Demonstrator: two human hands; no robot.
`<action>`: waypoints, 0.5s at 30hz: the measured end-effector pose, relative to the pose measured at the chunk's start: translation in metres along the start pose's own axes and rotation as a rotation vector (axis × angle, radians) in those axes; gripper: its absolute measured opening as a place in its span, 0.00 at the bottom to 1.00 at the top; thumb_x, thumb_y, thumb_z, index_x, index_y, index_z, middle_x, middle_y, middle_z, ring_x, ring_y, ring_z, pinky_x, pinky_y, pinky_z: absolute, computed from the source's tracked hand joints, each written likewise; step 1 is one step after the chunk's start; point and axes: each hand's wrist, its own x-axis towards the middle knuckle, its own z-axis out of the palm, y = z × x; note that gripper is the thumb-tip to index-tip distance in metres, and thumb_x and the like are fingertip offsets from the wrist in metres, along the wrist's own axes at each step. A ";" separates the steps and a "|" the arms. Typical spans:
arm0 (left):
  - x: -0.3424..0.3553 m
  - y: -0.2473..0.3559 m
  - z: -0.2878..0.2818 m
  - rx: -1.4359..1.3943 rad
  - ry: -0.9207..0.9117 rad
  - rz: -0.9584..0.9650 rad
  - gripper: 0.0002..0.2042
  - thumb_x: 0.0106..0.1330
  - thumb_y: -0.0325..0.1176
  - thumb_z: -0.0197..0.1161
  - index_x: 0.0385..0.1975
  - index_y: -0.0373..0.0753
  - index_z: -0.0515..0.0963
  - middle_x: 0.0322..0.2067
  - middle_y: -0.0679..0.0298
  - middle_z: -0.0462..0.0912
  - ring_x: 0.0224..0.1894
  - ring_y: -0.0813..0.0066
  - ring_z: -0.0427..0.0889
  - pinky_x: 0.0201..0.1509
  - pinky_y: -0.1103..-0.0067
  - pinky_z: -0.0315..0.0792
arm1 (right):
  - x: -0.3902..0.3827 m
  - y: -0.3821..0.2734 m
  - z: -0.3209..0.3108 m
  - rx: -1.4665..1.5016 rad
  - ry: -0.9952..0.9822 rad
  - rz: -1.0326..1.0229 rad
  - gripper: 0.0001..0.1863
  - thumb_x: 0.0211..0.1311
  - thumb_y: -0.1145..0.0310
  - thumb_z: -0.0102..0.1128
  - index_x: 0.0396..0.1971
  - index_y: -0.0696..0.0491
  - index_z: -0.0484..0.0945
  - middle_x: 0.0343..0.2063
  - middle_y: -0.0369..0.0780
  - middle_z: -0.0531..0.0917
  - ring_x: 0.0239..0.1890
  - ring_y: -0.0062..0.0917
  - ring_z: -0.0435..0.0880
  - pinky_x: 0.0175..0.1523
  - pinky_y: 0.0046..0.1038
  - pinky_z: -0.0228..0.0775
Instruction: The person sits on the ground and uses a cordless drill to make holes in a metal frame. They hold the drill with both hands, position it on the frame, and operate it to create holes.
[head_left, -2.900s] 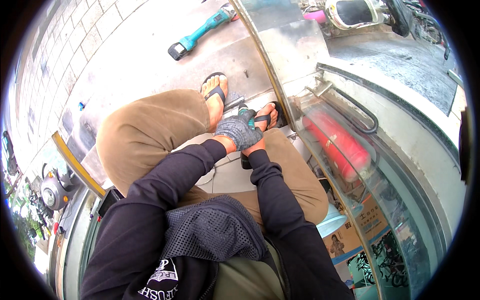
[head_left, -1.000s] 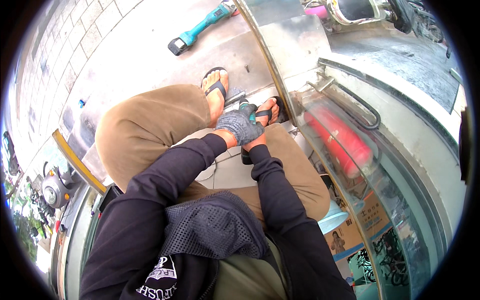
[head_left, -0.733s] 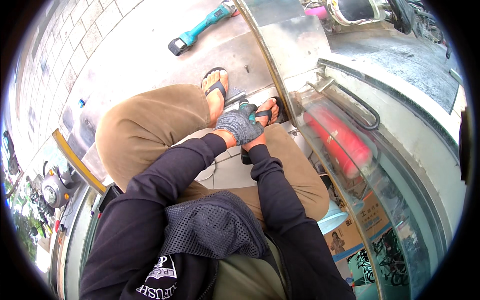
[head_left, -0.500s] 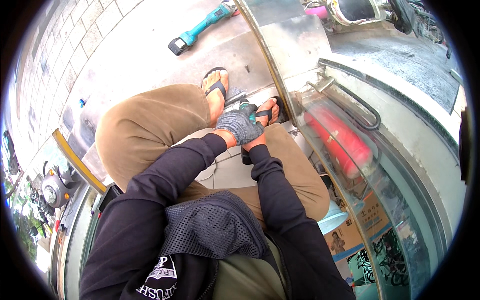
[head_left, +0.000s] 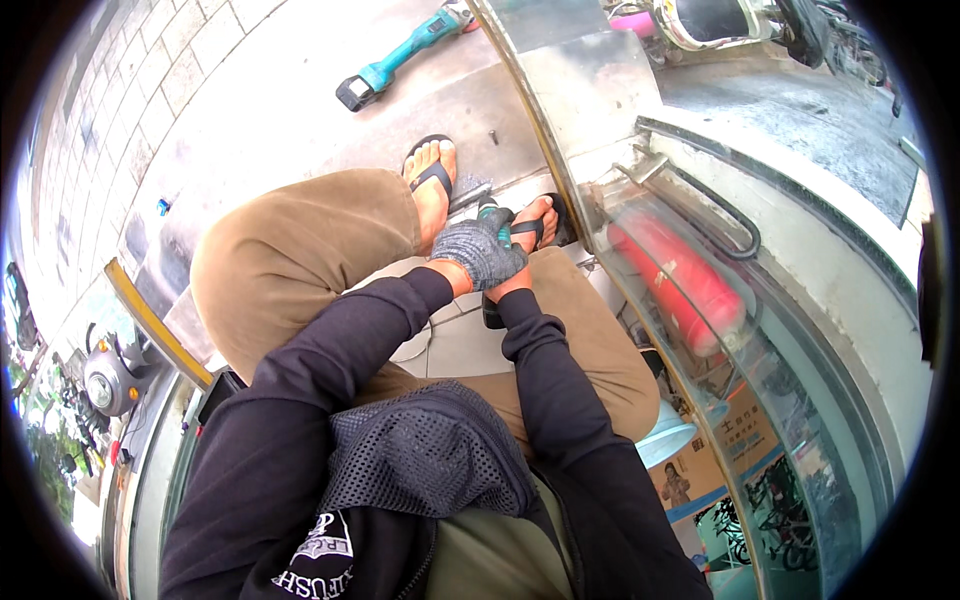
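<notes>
Between my feet, my left hand (head_left: 482,256) in a grey knit glove is closed around a teal and black power tool (head_left: 504,232). Only a narrow teal part and the dark front end of the tool show; the rest is covered. My right hand (head_left: 512,284) comes in from the other side, under the left one. Just its wrist shows there, and its fingers are hidden. The tool's dark end lies close to my sandalled right foot (head_left: 540,222). Beside it, a silver metal piece (head_left: 470,197) rests at the floor joint.
A teal angle grinder (head_left: 405,55) lies ahead on the paving, and a small bolt (head_left: 494,138) nearer. On my right stands a metal-edged glass panel (head_left: 650,320) with a red fire extinguisher (head_left: 680,280) behind it. A yellowish metal edge (head_left: 155,322) rises at left.
</notes>
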 end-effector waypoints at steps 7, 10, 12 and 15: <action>-0.001 0.000 -0.001 0.007 0.004 0.005 0.29 0.67 0.53 0.64 0.61 0.39 0.83 0.52 0.42 0.89 0.55 0.41 0.89 0.62 0.57 0.81 | -0.003 -0.003 0.000 -0.040 0.006 0.023 0.29 0.67 0.50 0.73 0.60 0.54 0.84 0.55 0.50 0.91 0.60 0.44 0.89 0.64 0.41 0.79; -0.004 0.004 -0.006 0.004 -0.035 -0.051 0.30 0.67 0.54 0.64 0.62 0.40 0.83 0.53 0.41 0.89 0.56 0.41 0.89 0.63 0.57 0.81 | -0.007 -0.027 -0.011 0.000 0.017 0.094 0.29 0.66 0.50 0.74 0.59 0.54 0.84 0.54 0.51 0.91 0.60 0.44 0.89 0.64 0.41 0.80; -0.003 0.003 -0.005 0.012 -0.033 -0.031 0.30 0.67 0.55 0.64 0.62 0.40 0.82 0.52 0.41 0.89 0.56 0.42 0.89 0.63 0.57 0.81 | -0.005 -0.019 -0.010 -0.042 -0.006 0.066 0.29 0.66 0.50 0.74 0.60 0.54 0.84 0.54 0.51 0.91 0.60 0.44 0.89 0.64 0.41 0.79; -0.003 0.003 -0.002 0.025 -0.024 -0.034 0.30 0.68 0.55 0.63 0.63 0.40 0.82 0.53 0.41 0.90 0.57 0.42 0.89 0.64 0.57 0.80 | -0.005 -0.010 -0.005 -0.028 0.011 0.053 0.30 0.65 0.50 0.75 0.61 0.54 0.84 0.54 0.51 0.91 0.60 0.44 0.89 0.64 0.41 0.80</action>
